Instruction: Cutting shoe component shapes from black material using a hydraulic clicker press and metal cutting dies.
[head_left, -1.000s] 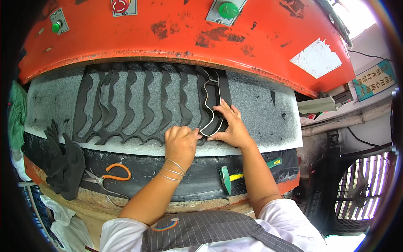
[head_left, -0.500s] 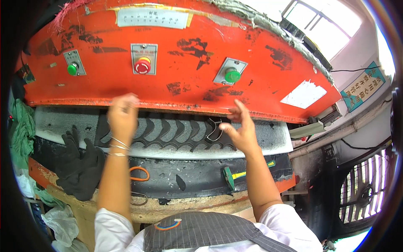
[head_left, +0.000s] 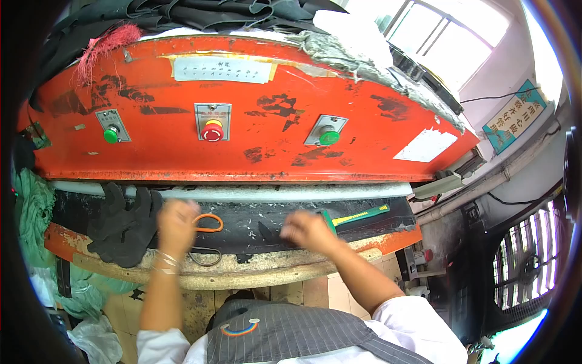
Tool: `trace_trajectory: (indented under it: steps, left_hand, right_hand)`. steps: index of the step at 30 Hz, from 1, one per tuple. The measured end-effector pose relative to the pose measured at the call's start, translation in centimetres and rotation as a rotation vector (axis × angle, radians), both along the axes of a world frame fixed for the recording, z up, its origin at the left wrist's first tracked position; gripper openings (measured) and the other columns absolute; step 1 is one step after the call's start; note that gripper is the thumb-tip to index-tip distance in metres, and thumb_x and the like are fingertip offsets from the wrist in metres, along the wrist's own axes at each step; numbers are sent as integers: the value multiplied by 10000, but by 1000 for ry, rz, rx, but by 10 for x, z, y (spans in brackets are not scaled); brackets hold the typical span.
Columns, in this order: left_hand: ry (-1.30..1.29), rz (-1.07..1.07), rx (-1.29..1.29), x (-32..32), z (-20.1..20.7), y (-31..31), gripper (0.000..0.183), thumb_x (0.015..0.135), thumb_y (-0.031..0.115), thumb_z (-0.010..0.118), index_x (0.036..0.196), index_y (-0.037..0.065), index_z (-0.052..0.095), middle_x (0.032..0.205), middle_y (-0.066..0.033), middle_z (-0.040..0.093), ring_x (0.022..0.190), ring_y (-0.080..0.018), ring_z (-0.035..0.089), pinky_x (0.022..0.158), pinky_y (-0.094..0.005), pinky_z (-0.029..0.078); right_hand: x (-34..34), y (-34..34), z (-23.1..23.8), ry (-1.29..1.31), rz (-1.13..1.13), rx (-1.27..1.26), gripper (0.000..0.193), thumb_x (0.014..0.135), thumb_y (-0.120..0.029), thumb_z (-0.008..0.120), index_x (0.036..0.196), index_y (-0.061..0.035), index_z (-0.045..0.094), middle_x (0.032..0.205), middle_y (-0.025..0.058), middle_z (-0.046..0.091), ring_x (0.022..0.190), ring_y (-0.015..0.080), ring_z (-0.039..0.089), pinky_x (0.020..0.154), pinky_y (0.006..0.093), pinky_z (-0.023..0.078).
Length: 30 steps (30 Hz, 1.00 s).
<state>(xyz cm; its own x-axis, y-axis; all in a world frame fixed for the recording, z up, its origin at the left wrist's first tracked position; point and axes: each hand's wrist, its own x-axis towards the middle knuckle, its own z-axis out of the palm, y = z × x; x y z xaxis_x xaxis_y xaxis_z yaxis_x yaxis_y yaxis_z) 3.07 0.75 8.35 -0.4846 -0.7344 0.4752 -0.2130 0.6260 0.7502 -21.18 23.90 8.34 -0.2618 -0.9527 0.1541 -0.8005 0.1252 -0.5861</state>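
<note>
Both my hands were smeared by motion, so their fingers were hard to make out and I could not tell whether either was open, closed or gripping anything. My left hand (head_left: 177, 223) hung over the black bed of the press, its fingertips just beside the orange-handled scissors (head_left: 209, 223), whose blades were hidden behind it; whether it touched them I could not tell. My right hand (head_left: 306, 230) looked loosely bunched above the same black surface, close to a small dark scrap (head_left: 267, 233) that it may have been touching, though the blur left that unclear. Just right of that hand lay a tool with a green and yellow handle (head_left: 357, 214), its head partly covered by my knuckles. The red press head (head_left: 254, 155) sat low, leaving only a narrow slot, so the grey foam sheet (head_left: 242, 193) showed merely as a thin pale strip and whatever lay under the head was hidden. A pile of black cut pieces (head_left: 124, 224) lay just left of my left hand, draped over the worn front edge of the table (head_left: 242, 273). Green cloth (head_left: 30, 212) at the far left was cut off by the lens rim.
</note>
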Motion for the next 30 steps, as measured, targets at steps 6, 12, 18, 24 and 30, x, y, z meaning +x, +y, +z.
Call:
trace_trajectory:
  steps: [6,12,18,24,30]
  left_hand:
    - [-461,-457,-138,0,-26,164,241,849,316,676,950,105,731,857,-70,659,871,-273,630,748,-398,523]
    - [-493,-266,-137,-17,-19,191,171,828,247,675,869,89,725,833,-89,632,850,-300,600,745,-408,508]
    - [-438,-174,-183,-45,-22,187,152,780,208,693,760,57,702,789,-114,623,784,-323,585,702,-427,487]
    - [-629,-356,84,-78,-4,149,154,783,215,713,785,61,724,797,-131,651,779,-325,603,711,-402,484]
    - [-286,-310,-194,-187,-34,122,343,831,65,659,1169,16,635,1003,-171,673,936,-351,630,846,-398,485]
  right_hand:
    - [56,82,-11,111,206,227,554,767,-395,769,1174,-53,612,1092,136,618,1060,324,578,895,400,481]
    - [61,88,-33,272,-8,80,493,618,-195,826,1049,-58,628,968,112,575,973,302,566,829,393,494]
    - [34,84,-33,219,-40,20,418,569,-177,830,914,-48,634,946,112,590,965,293,570,828,384,498]
    - [-44,57,2,-233,340,362,375,780,-287,743,1045,-30,673,1018,167,653,1021,341,598,875,433,485]
    - [-133,-16,-36,185,-41,-413,273,808,-185,688,1010,-4,655,1031,135,652,996,322,609,862,404,498]
